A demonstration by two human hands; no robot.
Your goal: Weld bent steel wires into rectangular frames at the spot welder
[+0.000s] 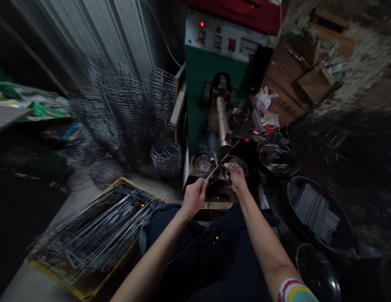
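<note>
A thin metal rod (212,173) runs slantwise from my left hand (195,195) up to the tip of the machine's arm. My left hand is closed around its near end. My right hand (235,177) is pinched close to the rod, just below the machine's thick copper-coloured arm (222,119). What lies between its fingertips is too small and dark to make out. Behind both hands stands a green spot welder (198,88) with a lit red lamp. A round dish of small metal pieces (203,164) sits left of the rod. Orange sparks show below the hands.
A yellow crate (121,180) holding many bent wire rods stands at the left. Behind it rise stacks of wire baskets (132,98). On the right are wire coils (277,157), a dark tub (291,197) with grey strips, a shiny round bowl (318,272) and cardboard (289,71).
</note>
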